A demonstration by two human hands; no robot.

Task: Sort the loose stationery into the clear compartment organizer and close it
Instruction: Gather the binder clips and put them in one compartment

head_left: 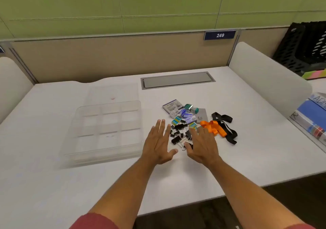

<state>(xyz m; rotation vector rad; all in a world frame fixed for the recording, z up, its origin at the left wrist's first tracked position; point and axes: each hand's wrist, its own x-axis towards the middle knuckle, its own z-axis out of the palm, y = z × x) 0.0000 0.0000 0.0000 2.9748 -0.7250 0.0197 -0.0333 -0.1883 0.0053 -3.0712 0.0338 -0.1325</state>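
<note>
Both hands out over the white tabletop (247, 158), palms down, fingers straight and spread, holding nothing. The left hand (159, 143) sits just off the left margin of the stationery pile; the right hand (201, 145) is over the pile's near edge, its fingers (194, 134) overlapping a few of the black binder clips (179, 133); whether they touch the clips cannot be told. The clips lie scattered in the gap between the two hands, nearest the front edge of the tabletop. Beyond them, toward the back edge, sit small staple boxes (184, 116), a flat purple-edged packet (172, 106) and a grey pad (202, 115). An orange strap (214, 128) and a black strap (227, 128) trail off toward the right edge, beside the right hand's outer fingers. The clear compartment organizer (105, 130) lies well toward the left side of the tabletop, lid (112, 92) thrown open toward the back edge, its grid of compartments looking empty. So the pile is right of the organizer, and every item has to travel leftward. Judgement: the sorting has not begun; the clips are the closest pickup for either hand, the right hand being directly over them, while the left hand is nearer the organizer and better placed for drops. The clips lie at mixed angles, wire handles tangled, so one may drag others along.
</note>
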